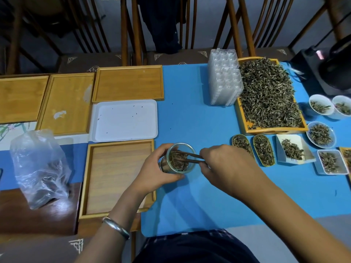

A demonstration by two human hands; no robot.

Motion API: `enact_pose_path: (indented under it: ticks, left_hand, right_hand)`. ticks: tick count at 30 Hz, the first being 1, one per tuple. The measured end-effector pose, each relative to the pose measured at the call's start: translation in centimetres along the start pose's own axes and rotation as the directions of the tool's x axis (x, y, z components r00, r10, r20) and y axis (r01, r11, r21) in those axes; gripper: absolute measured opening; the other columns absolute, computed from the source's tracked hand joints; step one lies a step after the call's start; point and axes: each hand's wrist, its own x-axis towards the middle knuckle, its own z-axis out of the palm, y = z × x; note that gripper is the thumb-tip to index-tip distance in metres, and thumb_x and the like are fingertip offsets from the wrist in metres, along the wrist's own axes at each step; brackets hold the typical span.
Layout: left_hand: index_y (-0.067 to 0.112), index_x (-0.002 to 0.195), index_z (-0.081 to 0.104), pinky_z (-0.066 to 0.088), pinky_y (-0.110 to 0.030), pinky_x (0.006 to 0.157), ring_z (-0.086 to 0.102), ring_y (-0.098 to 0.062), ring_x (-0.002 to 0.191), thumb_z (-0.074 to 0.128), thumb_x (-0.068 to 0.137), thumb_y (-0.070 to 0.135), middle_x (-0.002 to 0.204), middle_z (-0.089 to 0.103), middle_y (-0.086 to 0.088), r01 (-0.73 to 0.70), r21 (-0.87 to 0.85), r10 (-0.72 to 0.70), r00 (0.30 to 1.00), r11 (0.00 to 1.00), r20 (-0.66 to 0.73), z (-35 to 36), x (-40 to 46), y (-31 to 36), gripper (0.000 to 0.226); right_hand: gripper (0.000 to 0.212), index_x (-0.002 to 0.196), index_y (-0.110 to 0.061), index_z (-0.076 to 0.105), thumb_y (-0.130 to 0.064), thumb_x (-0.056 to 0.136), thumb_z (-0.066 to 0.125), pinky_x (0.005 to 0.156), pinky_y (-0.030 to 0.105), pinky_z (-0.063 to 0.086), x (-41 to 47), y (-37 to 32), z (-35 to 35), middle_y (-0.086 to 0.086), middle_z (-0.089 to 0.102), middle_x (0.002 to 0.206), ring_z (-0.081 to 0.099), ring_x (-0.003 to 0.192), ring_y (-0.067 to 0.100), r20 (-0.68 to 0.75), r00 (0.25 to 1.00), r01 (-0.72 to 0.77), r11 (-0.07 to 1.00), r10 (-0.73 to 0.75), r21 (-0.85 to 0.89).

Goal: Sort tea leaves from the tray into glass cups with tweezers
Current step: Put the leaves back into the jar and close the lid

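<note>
My left hand (154, 170) grips a glass cup (171, 168), tilted with its mouth toward me and partly filled with dry tea leaves (178, 161). My right hand (226, 168) pinches dark wooden tweezers (191, 156), whose tips reach into the cup among the leaves. A wooden tray (247, 118) heaped with loose tea leaves (267, 93) lies at the far right of the blue mat (190, 118).
Empty wooden trays (117, 177) (128, 83) and a white plastic tray (124, 120) lie left. Stacked clear plastic boxes (224, 76) stand beside the tea tray. Small dishes and scoops of leaves (264, 152) (321, 134) line the right. A plastic bag (39, 168) sits far left.
</note>
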Motion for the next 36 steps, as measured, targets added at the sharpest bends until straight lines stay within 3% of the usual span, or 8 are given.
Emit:
enact_pose_path:
  ticks: [4, 7, 11, 16, 20, 25, 33, 36]
  left_hand:
    - [0.039, 0.119, 0.058, 0.048, -0.014, 0.088, 0.061, -0.008, 0.112, 0.093, 0.054, 0.026, 0.118, 0.064, 0.013, 0.008, -0.003, -0.009, 1.0, 1.0, -0.015, 0.1, -0.3, 0.0, 0.075]
    - [0.036, 0.119, 0.059, 0.049, -0.018, 0.09, 0.06, -0.009, 0.113, 0.093, 0.053, 0.022, 0.118, 0.063, 0.012, 0.016, -0.016, -0.017, 0.999, 1.0, -0.042, 0.0, -0.5, 0.0, 0.076]
    - [0.032, 0.12, 0.06, 0.051, -0.027, 0.093, 0.061, -0.01, 0.113, 0.093, 0.052, 0.019, 0.119, 0.063, 0.01, 0.022, -0.02, -0.023, 0.998, 1.0, -0.063, 0.1, -0.7, -0.1, 0.077]
    - [0.027, 0.12, 0.06, 0.051, -0.02, 0.088, 0.063, -0.008, 0.108, 0.092, 0.052, 0.015, 0.115, 0.064, 0.012, -0.004, -0.017, 0.003, 0.998, 1.0, -0.065, 0.6, -0.8, 0.2, 0.077]
    - [0.033, 0.119, 0.059, 0.052, -0.026, 0.09, 0.063, -0.01, 0.109, 0.093, 0.053, 0.017, 0.115, 0.065, 0.012, -0.015, -0.014, 0.014, 0.998, 1.0, -0.066, 0.6, -0.7, 0.4, 0.076]
    - [0.04, 0.121, 0.057, 0.052, -0.033, 0.095, 0.061, -0.012, 0.116, 0.092, 0.056, 0.022, 0.122, 0.063, 0.01, -0.031, -0.055, 0.027, 0.998, 0.998, -0.065, 0.4, -0.7, 0.6, 0.077]
    - [0.039, 0.124, 0.056, 0.048, -0.018, 0.093, 0.059, -0.01, 0.117, 0.089, 0.058, 0.016, 0.122, 0.063, 0.012, -0.07, -0.066, 0.066, 0.996, 0.995, -0.056, 0.1, -0.7, 0.8, 0.077]
    - [0.038, 0.123, 0.056, 0.047, -0.015, 0.092, 0.06, -0.01, 0.115, 0.087, 0.059, 0.011, 0.12, 0.063, 0.011, -0.086, -0.057, 0.083, 0.995, 0.995, -0.048, 0.0, -0.7, 0.8, 0.077]
  right_hand:
    - [0.014, 0.086, -0.019, 0.044, -0.028, 0.095, 0.04, 0.053, 0.032, 0.029, -0.6, 0.3, -0.8, 0.001, 0.055, 0.08, 0.055, 0.076, 0.027, 0.027, 0.999, -0.022, 1.0, 0.022, 0.014]
    - [0.017, 0.08, -0.022, 0.037, -0.029, 0.095, 0.039, 0.043, 0.029, 0.018, -1.5, 0.4, -1.8, -0.004, 0.035, 0.066, 0.044, 0.068, 0.025, 0.029, 1.0, -0.012, 0.998, 0.014, -0.06]
    - [0.036, 0.064, -0.019, 0.023, -0.023, 0.094, 0.044, 0.042, 0.027, 0.015, -1.1, -0.5, -1.9, -0.004, 0.028, 0.062, 0.035, 0.058, 0.022, 0.083, 0.996, -0.019, 0.995, 0.028, -0.1]
    - [0.038, 0.063, -0.017, 0.023, -0.011, 0.092, 0.046, 0.041, 0.025, 0.016, 0.5, -1.0, -1.0, -0.002, 0.027, 0.063, 0.032, 0.053, 0.019, 0.116, 0.993, -0.025, 0.998, 0.032, -0.061]
    - [0.035, 0.064, -0.018, 0.026, -0.015, 0.093, 0.046, 0.043, 0.025, 0.019, 0.5, -0.7, -0.8, -0.002, 0.03, 0.064, 0.041, 0.068, 0.025, 0.123, 0.992, -0.024, 1.0, 0.024, -0.006]
    - [0.014, 0.087, -0.016, 0.05, -0.026, 0.095, 0.044, 0.06, 0.031, 0.034, 0.1, 0.0, -1.3, 0.007, 0.058, 0.089, 0.058, 0.086, 0.029, 0.069, 0.997, -0.022, 0.995, 0.015, 0.094]
    - [0.011, 0.085, -0.02, 0.043, -0.024, 0.095, 0.042, 0.058, 0.031, 0.032, -0.4, -0.1, -1.7, 0.001, 0.049, 0.08, 0.058, 0.084, 0.028, 0.003, 0.999, 0.04, 0.997, -0.04, 0.062]
    - [0.008, 0.09, -0.018, 0.051, -0.021, 0.093, 0.044, 0.057, 0.031, 0.033, -0.9, 0.0, -2.2, 0.001, 0.056, 0.084, 0.058, 0.082, 0.027, 0.006, 0.998, 0.056, 0.998, -0.056, 0.033]
